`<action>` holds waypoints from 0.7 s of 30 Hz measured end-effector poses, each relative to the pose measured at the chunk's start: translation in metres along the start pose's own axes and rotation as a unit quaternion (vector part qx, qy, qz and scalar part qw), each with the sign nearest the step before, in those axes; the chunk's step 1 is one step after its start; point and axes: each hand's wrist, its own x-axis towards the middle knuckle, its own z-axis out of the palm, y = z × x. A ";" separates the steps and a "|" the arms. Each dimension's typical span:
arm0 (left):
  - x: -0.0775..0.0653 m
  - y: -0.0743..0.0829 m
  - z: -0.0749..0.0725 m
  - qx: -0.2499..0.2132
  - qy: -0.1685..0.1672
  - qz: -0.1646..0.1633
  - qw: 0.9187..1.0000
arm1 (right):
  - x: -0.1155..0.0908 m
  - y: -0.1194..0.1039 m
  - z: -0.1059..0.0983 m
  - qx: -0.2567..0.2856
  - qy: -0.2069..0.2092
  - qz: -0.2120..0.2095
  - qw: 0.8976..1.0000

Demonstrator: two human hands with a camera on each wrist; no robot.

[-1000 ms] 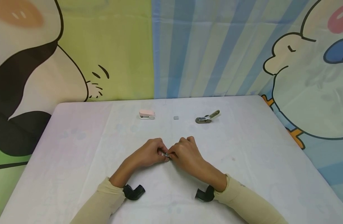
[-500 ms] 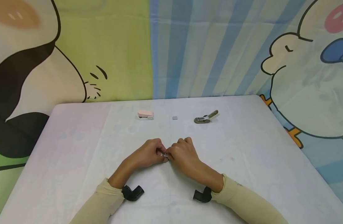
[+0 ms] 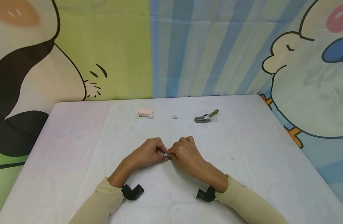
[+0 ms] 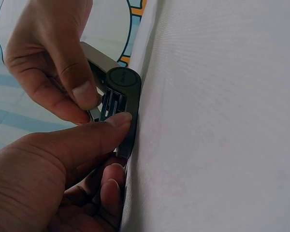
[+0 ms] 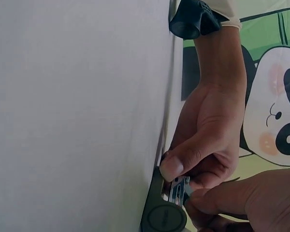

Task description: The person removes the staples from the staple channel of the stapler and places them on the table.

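Note:
Between the hands is a dark grey-green stapler [image 4: 124, 79] with its top arm lifted and its silvery magazine bared. My left hand [image 3: 149, 153] grips the end of its base, the thumb pressing beside the magazine in the left wrist view. My right hand [image 3: 186, 157] has thumb and fingertip pinched at the magazine's edge. A small silvery piece [image 4: 94, 114], perhaps a strip of staples, shows at those fingertips and is mostly hidden. In the right wrist view the magazine [image 5: 178, 191] lies between both hands' fingers.
Farther back on the white-covered table [image 3: 126, 193] stand a pink stapler [image 3: 145, 114], a small grey block [image 3: 175, 117] that looks like staples, and an olive stapler [image 3: 204, 119] with its arm raised. A patterned curtain [image 3: 188, 49] hangs behind the table.
The hands stay together at the stapler. My right hand and wrist have shifted slightly, and a little more of the silvery magazine shows between the fingers. The things behind have not moved.

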 end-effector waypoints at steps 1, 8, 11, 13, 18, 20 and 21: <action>0.000 0.000 0.000 0.002 0.001 0.001 1.000 | 0.000 0.001 0.000 0.002 -0.001 -0.002 1.000; 0.000 0.000 -0.002 0.001 0.004 0.005 1.000 | 0.000 0.004 -0.001 0.015 -0.004 -0.004 1.000; 0.000 0.000 -0.002 0.000 0.005 0.004 1.000 | 0.001 0.004 0.000 0.023 -0.008 0.004 1.000; 0.000 0.000 -0.003 -0.001 0.006 0.002 1.000 | 0.002 0.005 0.000 0.027 -0.011 0.006 1.000; 0.001 0.000 -0.002 -0.007 0.002 0.001 1.000 | 0.001 0.007 0.001 0.031 -0.016 0.005 0.999; 0.001 0.000 -0.001 -0.005 0.001 0.003 1.000 | 0.000 0.009 0.001 0.031 -0.019 0.004 0.999; 0.001 0.000 -0.001 -0.004 0.001 0.002 1.000 | 0.000 0.009 0.000 0.030 -0.021 0.004 0.999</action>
